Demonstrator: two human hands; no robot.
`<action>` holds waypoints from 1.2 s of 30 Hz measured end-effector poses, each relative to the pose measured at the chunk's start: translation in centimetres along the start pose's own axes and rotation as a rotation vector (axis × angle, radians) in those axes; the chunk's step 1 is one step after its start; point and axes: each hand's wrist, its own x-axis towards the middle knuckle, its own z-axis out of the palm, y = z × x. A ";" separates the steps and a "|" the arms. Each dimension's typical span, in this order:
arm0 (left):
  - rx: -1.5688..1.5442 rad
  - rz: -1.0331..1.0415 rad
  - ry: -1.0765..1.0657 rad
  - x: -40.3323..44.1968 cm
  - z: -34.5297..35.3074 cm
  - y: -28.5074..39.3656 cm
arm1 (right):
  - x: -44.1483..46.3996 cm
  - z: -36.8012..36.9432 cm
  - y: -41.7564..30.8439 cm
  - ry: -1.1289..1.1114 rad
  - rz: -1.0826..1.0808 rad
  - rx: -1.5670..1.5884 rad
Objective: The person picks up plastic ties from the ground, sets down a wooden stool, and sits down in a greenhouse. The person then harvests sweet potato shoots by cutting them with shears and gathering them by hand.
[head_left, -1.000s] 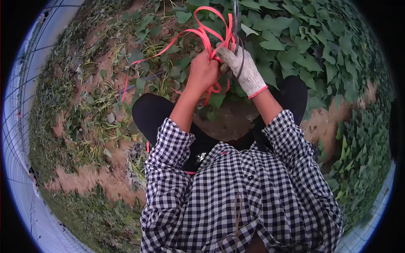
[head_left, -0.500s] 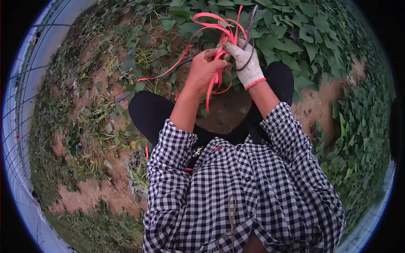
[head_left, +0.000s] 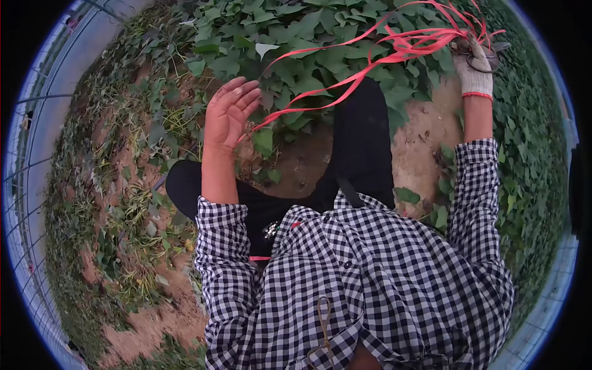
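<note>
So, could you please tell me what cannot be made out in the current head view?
All in the head view:
1. Pink ribbons: some strands are cut off by the top edge; whether the lowest tip touches the left hand is too small to tell.
2. Dark metal tool: partly hidden by the gloved right hand.
3. Ground: much of it is hidden by green leaves.

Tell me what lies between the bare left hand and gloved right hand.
Pink strips trail from the right hand toward the left hand; green leaves and a black-clad knee also show between them in the head view.
</note>
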 end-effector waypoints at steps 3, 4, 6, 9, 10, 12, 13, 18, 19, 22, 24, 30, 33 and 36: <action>0.024 -0.057 0.017 -0.1 -2.7 -1.0 | -2.6 -9.0 -11.4 0.199 -0.175 -0.125; 0.043 -0.072 0.040 0.0 -4.0 -1.4 | -5.1 -10.6 -14.3 0.334 -0.253 -0.158; 0.088 -0.095 0.100 0.2 -6.3 -2.0 | -9.4 -14.0 -18.3 0.562 -0.434 -0.289; 0.122 -0.108 0.151 0.8 -8.0 -2.5 | -16.0 -17.1 -20.9 0.957 -0.615 -0.511; 0.122 -0.106 0.150 0.8 -7.9 -2.5 | -18.0 -17.7 -21.2 1.029 -0.625 -0.561; 0.128 -0.099 0.154 0.8 -7.8 -2.4 | -21.4 -19.4 -21.4 1.147 -0.606 -0.659; 0.133 -0.103 0.153 0.9 -7.5 -2.4 | -22.8 -20.3 -21.5 1.186 -0.589 -0.698; 0.129 -0.092 0.213 0.4 -7.2 -1.7 | -25.0 -23.9 -19.6 1.238 -0.401 -0.858; 0.121 -0.082 0.209 0.3 -6.8 -1.5 | -25.3 -24.5 -19.1 1.244 -0.376 -0.874; 0.077 -0.018 0.195 -0.5 -6.6 0.0 | -25.1 -23.9 -18.1 1.220 -0.324 -0.915; 0.149 0.007 0.219 -1.0 -7.9 1.3 | -24.2 -22.9 -17.4 1.179 -0.303 -0.935; 0.200 0.174 0.309 -5.8 -11.8 6.6 | -18.3 -19.0 -13.4 0.898 -0.243 -0.943; 0.216 0.260 0.398 -9.0 -14.2 9.2 | -14.1 -14.6 -9.8 0.675 -0.188 -0.901; 0.209 0.301 0.489 -12.2 -16.8 10.8 | -9.6 -9.5 -5.3 0.426 -0.111 -0.856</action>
